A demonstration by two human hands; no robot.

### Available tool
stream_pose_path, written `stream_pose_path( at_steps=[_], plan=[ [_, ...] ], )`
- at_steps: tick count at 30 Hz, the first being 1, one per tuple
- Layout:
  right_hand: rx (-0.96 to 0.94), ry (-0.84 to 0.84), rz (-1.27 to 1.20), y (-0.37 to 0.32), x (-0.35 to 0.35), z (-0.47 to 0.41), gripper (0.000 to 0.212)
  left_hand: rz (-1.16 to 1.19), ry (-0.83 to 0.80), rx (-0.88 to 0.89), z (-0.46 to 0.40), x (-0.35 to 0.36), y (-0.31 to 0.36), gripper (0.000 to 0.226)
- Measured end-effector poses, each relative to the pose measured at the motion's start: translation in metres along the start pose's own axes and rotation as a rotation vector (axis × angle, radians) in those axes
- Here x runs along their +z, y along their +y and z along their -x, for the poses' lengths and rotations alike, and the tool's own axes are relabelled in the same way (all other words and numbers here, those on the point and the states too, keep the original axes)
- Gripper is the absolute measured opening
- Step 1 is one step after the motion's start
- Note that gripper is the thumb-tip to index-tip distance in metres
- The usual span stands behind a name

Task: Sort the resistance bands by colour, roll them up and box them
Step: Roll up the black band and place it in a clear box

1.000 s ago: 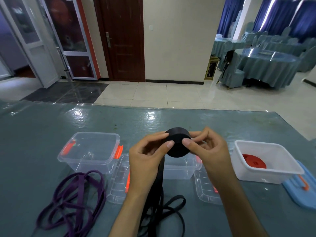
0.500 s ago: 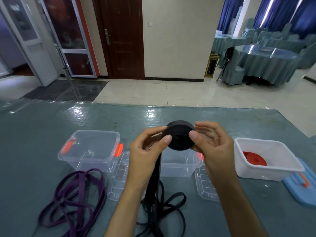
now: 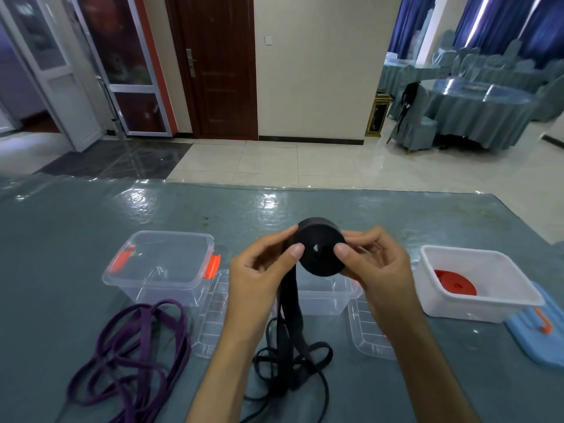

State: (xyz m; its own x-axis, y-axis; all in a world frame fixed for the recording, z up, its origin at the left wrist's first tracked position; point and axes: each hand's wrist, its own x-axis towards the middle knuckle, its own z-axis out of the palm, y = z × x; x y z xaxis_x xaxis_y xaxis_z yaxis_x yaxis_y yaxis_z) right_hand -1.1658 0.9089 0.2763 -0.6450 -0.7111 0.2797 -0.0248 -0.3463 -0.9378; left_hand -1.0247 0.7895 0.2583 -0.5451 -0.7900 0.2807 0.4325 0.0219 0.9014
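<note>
Rolling of the black band is underway: the left hand and the right hand are pinching the coil above the table, while its loose tail is hanging down to a heap. One red roll is lying in the white box — that colour seems finished. The purple band is lying loose near the clear box, so rolling and boxing it are probably left — plus the black one.

Three boxes are sitting in a row on the table; loose bands are lying before the left box.
</note>
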Motion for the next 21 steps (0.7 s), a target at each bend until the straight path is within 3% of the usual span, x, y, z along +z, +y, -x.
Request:
stream_pose_path(
  at_steps=[4,9,14,17,21],
  plan=[
    [0.028,-0.018,0.055,0.003,0.003,0.001,0.029,-0.013,0.067,0.007,0.002,0.005,-0.001,0.022],
    [-0.015,0.071,-0.001,0.002,0.004,0.002,0.027,-0.017,-0.032,-0.025,0.002,0.007,0.004,0.036],
    [-0.026,0.008,0.109,0.0,0.001,-0.001,0.028,0.076,0.09,0.0,0.005,0.01,0.006,0.042],
    [-0.082,0.078,0.095,0.0,0.002,-0.001,0.024,0.052,0.046,-0.004,0.005,0.01,0.005,0.027],
    [-0.085,0.087,0.066,0.003,0.004,-0.002,0.023,-0.012,-0.02,-0.061,0.001,0.0,0.007,0.032]
  ],
)
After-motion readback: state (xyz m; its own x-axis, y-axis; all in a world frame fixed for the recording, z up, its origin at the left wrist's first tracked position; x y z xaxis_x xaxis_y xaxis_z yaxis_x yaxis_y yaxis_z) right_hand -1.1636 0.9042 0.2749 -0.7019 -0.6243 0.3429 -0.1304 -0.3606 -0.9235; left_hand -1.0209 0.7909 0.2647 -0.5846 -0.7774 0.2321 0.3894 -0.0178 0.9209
